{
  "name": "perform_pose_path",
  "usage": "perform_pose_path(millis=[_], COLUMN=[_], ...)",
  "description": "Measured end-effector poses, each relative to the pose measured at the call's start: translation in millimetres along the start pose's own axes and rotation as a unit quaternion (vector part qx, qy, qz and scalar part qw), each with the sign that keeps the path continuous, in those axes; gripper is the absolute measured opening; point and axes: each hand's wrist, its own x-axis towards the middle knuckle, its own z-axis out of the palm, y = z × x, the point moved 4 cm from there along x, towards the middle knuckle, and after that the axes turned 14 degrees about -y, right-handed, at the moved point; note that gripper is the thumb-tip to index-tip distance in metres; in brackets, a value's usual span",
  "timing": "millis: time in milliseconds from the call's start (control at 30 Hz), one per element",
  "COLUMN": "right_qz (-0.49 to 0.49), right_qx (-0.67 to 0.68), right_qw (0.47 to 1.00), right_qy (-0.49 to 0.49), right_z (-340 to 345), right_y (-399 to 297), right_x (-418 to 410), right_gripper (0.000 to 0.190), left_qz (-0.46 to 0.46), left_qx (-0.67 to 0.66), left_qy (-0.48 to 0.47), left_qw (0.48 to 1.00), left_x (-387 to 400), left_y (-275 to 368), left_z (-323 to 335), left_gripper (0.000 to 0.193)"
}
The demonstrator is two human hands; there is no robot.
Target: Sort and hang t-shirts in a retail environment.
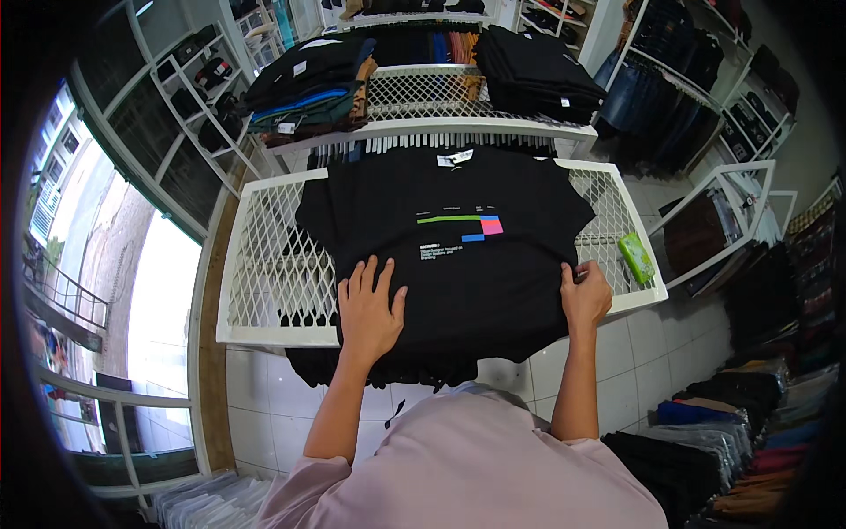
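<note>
A black T-shirt point(456, 297) lies spread face up, its neck away from me and its hem hanging over the near edge of a white mesh table point(277, 264). Colored bars and small writing form a print point(459, 228) on its chest. A white tag point(455, 158) shows at the collar. My left hand point(372, 307) rests flat on the shirt's lower left part, fingers spread. At the right side edge of the shirt, my right hand point(587, 294) pinches the fabric between thumb and fingers.
A green packet point(636, 258) sits at the table's right end. Behind stands another mesh rack point(423, 92) with folded dark garments point(538, 73) stacked on it. Plastic-wrapped clothes point(700, 430) lie at lower right. Glass doors point(162, 132) line the left side.
</note>
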Motion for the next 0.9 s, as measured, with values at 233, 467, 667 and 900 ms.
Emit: perform_pose_path(millis=[233, 467, 667, 900], right_qz=[-0.167, -0.489, -0.425, -0.385], right_qx=[0.085, 0.185, 0.023, -0.018], right_qw=[0.979, 0.845, 0.879, 0.877], right_qy=[0.075, -0.113, -0.216, -0.287], right_z=[-27, 40, 102, 100], right_y=[-28, -192, -235, -257], right_x=[7, 118, 180, 188], right_gripper=[0.018, 0.014, 0.023, 0.027], left_qz=[-0.063, 0.140, 0.136, 0.096], left_qx=[-0.048, -0.004, -0.050, -0.043], left_qy=[-0.027, 0.004, 0.002, 0.039], left_qw=[0.997, 0.990, 0.989, 0.994], left_x=[37, 110, 119, 114], left_y=[13, 12, 8, 9], left_z=[-24, -10, 18, 7], left_gripper=[0.039, 0.035, 0.027, 0.026])
